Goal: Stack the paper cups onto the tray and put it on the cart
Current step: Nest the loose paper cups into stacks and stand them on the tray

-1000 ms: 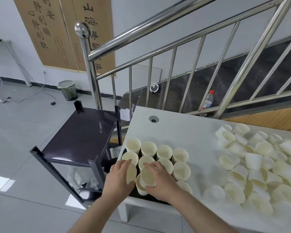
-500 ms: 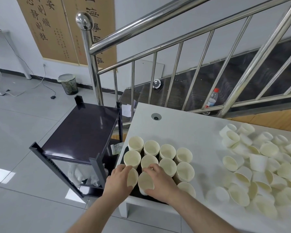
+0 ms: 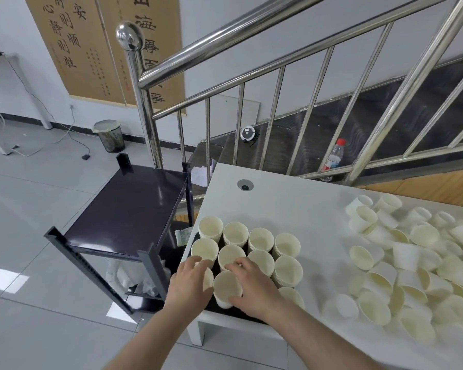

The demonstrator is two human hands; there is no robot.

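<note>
Grey floor tiles and a white wall with calligraphy scrolls [image 3: 110, 46] frame a steel stair railing [image 3: 251, 41], with a white table [image 3: 292, 209] pushed against its foot. At the table's near left corner sits a dark tray [image 3: 239, 312], mostly hidden under upright paper cups [image 3: 261, 240] (cream inside, several nested in short stacks) arranged in close rows. The right hand [image 3: 251, 287] curls its fingers and thumb around one cup [image 3: 227, 289] in the front row of the tray. The left hand [image 3: 189, 283] rests just beside it, fingers wrapped over another cup [image 3: 208, 277] at the tray's left edge. On the right side of the table, well apart from the tray, lies a loose heap of cups [image 3: 412, 263], many tipped on their sides. Left of the table stands a black cart [image 3: 129, 209] with a glossy top shelf. A plastic bottle [image 3: 333, 157] stands behind the railing, and a waste bin [image 3: 109, 135] by the wall.
</note>
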